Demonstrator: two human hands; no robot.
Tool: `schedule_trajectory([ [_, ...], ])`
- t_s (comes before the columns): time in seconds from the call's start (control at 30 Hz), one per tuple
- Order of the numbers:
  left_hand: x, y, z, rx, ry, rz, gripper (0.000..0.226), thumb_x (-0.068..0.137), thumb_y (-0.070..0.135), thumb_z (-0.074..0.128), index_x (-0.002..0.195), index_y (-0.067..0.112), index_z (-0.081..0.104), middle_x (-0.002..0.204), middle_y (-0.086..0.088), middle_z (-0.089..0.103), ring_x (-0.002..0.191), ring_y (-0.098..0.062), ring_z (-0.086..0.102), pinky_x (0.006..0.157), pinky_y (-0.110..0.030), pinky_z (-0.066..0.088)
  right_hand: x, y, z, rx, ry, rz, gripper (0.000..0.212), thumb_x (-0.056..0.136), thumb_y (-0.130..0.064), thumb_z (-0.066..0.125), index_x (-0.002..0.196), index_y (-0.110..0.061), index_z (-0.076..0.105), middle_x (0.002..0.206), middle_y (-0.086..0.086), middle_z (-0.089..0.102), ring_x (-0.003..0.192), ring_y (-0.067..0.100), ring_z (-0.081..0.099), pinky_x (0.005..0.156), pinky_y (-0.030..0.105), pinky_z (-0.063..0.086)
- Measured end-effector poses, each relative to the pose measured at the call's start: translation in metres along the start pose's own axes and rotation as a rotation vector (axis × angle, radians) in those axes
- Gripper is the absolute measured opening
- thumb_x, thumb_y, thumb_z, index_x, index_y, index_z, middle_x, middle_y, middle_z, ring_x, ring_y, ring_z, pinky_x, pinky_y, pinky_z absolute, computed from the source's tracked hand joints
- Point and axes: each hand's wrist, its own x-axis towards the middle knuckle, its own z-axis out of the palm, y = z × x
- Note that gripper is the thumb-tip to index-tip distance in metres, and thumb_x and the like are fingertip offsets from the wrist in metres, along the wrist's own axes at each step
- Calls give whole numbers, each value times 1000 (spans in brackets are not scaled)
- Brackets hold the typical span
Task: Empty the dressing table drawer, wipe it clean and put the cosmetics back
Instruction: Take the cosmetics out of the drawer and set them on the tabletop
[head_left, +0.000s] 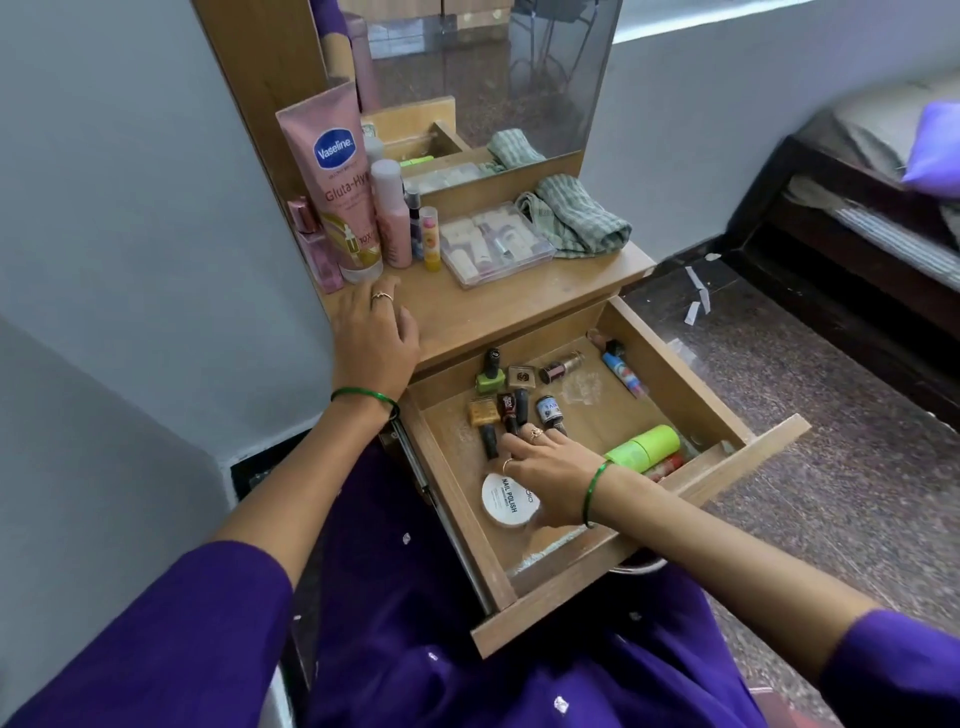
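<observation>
The wooden drawer (691, 379) stands pulled out below the dressing table top (498, 306). Inside lie several nail polish bottles (491, 378), a round white nail polish remover tub (506, 501), a green tube (647, 447) and a blue lip balm (623, 371). My right hand (550, 467) reaches into the drawer, its fingertips on the dark bottles near the middle; whether it grips one I cannot tell. My left hand (374, 332) rests flat on the table top's left edge. A folded green checked cloth (576, 215) lies on the table top.
On the table top stand a pink Vaseline tube (337, 176), a pink bottle (389, 213), a perfume bottle (311, 244), a small yellow stick (430, 238) and a clear plastic box (493, 241). A mirror (493, 73) rises behind. A bed (883, 171) stands at the right.
</observation>
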Motion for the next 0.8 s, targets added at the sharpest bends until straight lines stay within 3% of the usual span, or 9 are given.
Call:
schedule_trajectory([
  [0.1,-7,5,-3,22,34,110,32,86,8,50,117,3,57,113,-16,56,106,-31,52,90,-42,42,-2,2,2,40,2,10,74,72,-47,72,132,-16,43,131,3,37,121,25,34,99,37,35],
  [0.2,-21,16,0,57,-20,394,25,84,10,49,105,5,63,109,-12,59,99,-29,55,84,-42,47,-9,11,-1,195,24,51,82,69,-50,73,136,-16,39,128,2,40,118,22,37,99,35,37],
  [0.33,-36,35,7,57,-497,743,16,83,5,58,94,13,67,92,-3,64,89,-23,59,77,-36,46,-22,38,-23,467,107,167,82,67,-39,79,135,-18,40,127,0,43,118,19,41,103,32,37],
  [0.4,-44,42,14,106,-589,841,17,79,5,61,90,17,68,89,0,62,86,-22,58,71,-33,43,-25,57,-40,481,189,250,82,66,-36,80,135,-19,40,126,-1,44,116,19,42,102,29,36],
  [0.57,-54,50,32,280,-898,750,32,91,9,46,118,18,60,117,1,55,110,-22,51,89,-36,44,-13,94,-93,496,451,396,79,69,-31,79,136,-14,42,128,3,48,112,18,45,95,25,35],
  [0.67,-54,52,36,282,-925,764,36,91,7,48,125,17,56,121,-1,53,114,-21,49,91,-37,44,10,109,-119,476,539,450,72,75,-31,75,136,-11,42,129,10,50,116,25,48,97,31,37],
  [0.8,-55,49,37,238,-934,710,34,91,5,46,122,16,54,118,-4,56,109,-24,52,86,-37,45,46,116,-139,431,576,459,62,78,-30,71,130,-5,45,124,13,54,111,28,51,89,32,40],
])
